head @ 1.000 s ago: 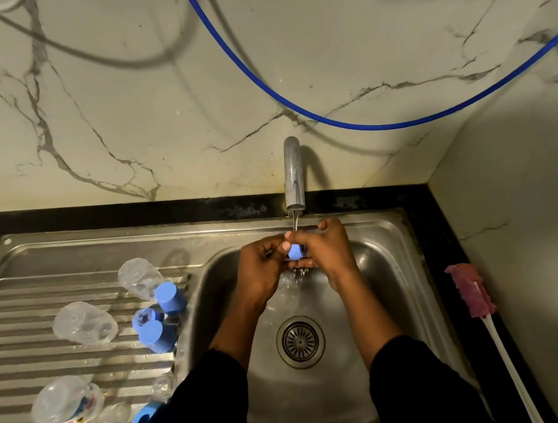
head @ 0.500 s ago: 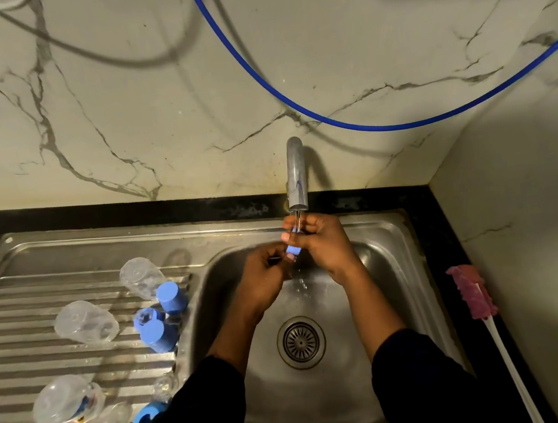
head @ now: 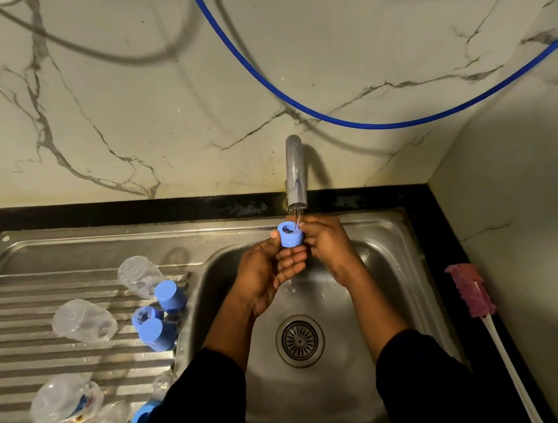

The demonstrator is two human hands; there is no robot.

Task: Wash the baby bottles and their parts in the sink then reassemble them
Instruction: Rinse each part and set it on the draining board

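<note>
A blue bottle ring point(head: 290, 234) is under the running tap point(head: 294, 175), its opening tilted up into the stream. My left hand point(head: 270, 274) holds it from the left and below with thumb and fingers. My right hand point(head: 326, 244) grips its right side. Both hands are over the steel sink basin point(head: 383, 303). On the drainboard point(head: 26, 341) to the left lie three clear bottles point(head: 82, 321) point(head: 139, 276) point(head: 63, 399), two blue caps point(head: 169, 295) point(head: 158, 334) and another blue ring point(head: 144, 316).
A pink bottle brush point(head: 471, 289) with a white handle lies on the black counter to the right of the sink. A blue hose point(head: 329, 116) hangs across the marble wall. Clear teats point(head: 161, 382) and a blue part point(head: 140, 415) lie at the drainboard's near edge. The drain point(head: 299, 340) is in the basin's middle.
Both hands have risen closer to the spout. The blue ring was turned so that its open side faces up, and it shows more fully between the fingers.
</note>
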